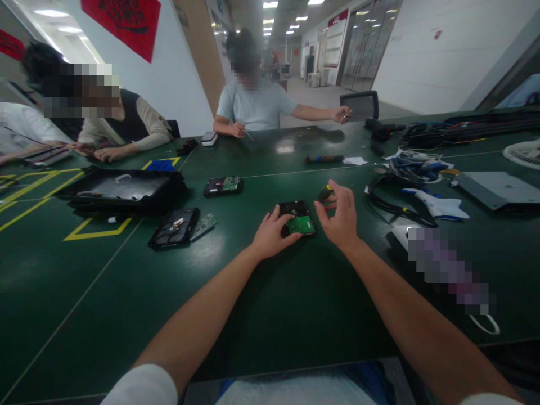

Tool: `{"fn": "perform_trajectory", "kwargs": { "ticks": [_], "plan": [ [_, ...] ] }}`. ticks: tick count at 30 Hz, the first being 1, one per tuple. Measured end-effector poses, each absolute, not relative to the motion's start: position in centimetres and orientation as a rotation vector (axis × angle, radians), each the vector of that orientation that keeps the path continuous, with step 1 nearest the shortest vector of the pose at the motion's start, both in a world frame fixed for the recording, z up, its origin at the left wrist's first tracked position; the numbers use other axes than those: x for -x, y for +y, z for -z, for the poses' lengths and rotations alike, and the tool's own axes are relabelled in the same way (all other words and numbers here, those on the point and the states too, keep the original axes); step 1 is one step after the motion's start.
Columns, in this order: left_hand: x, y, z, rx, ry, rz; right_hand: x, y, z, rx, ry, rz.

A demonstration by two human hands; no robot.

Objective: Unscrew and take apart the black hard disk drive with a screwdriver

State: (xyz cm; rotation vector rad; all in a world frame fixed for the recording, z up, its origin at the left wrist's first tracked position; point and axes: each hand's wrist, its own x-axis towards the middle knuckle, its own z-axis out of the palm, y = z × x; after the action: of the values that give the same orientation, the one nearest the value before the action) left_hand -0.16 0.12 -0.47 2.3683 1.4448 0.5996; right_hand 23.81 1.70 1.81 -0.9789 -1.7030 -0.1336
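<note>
Three drives lay on the table (126, 292). The left hand (270, 233) pressed one drive (297, 218), fingers apart; the right hand (340, 216) gripped a screwdriver (324, 193).

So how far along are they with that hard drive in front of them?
Partly there, it seems. Done: another black hard drive lies to the left with a loose green circuit board beside it. In hand: the left hand steadies the black hard drive with the green circuit board, while the right hand holds a yellow-handled screwdriver. Left: that board remains mounted.
</note>
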Motion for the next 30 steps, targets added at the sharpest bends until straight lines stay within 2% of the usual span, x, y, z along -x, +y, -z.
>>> {"fn": "perform_trajectory", "kwargs": {
  "ticks": [30],
  "plan": [
    [0.09, 0.14, 0.59, -2.375, 1.441, -0.615, -23.82, 1.87, -1.74, 0.965, -1.695, 0.15]
  ]
}}
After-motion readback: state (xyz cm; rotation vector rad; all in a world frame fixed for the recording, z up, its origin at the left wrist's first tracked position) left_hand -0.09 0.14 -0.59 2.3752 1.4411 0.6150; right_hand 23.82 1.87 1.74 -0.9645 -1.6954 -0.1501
